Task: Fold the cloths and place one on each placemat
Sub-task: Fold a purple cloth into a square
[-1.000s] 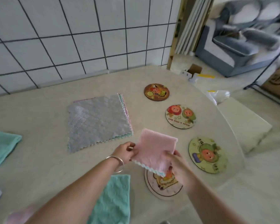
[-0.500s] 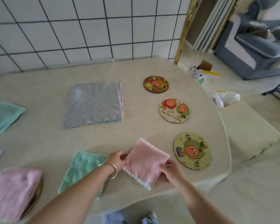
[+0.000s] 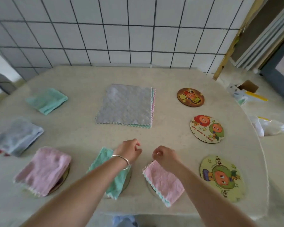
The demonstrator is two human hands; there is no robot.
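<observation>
A folded pink cloth (image 3: 165, 183) lies on a round placemat (image 3: 149, 185) near the table's front edge. My right hand (image 3: 165, 157) hovers just over its far corner, fingers loosely curled and holding nothing. My left hand (image 3: 129, 151) is beside it, also without anything in it, above a folded teal cloth (image 3: 116, 181) on another mat. More folded cloths lie to the left: pink (image 3: 43, 171), grey-blue (image 3: 17, 136) and teal (image 3: 47, 100). A stack of unfolded cloths (image 3: 125, 107), grey on top, sits mid-table. Three picture placemats (image 3: 190, 97) (image 3: 206, 129) (image 3: 222, 177) on the right are bare.
A white tiled wall (image 3: 121, 38) runs behind the beige table (image 3: 82, 82). The table's curved edge (image 3: 264, 161) falls away on the right. Beyond it, an open cardboard box (image 3: 246, 89) and a plastic bag (image 3: 269, 126) lie on the floor.
The pink cloth, held in both hands before, now lies on the front placemat. Both hands have let go and lifted off it. The view has swung left.
</observation>
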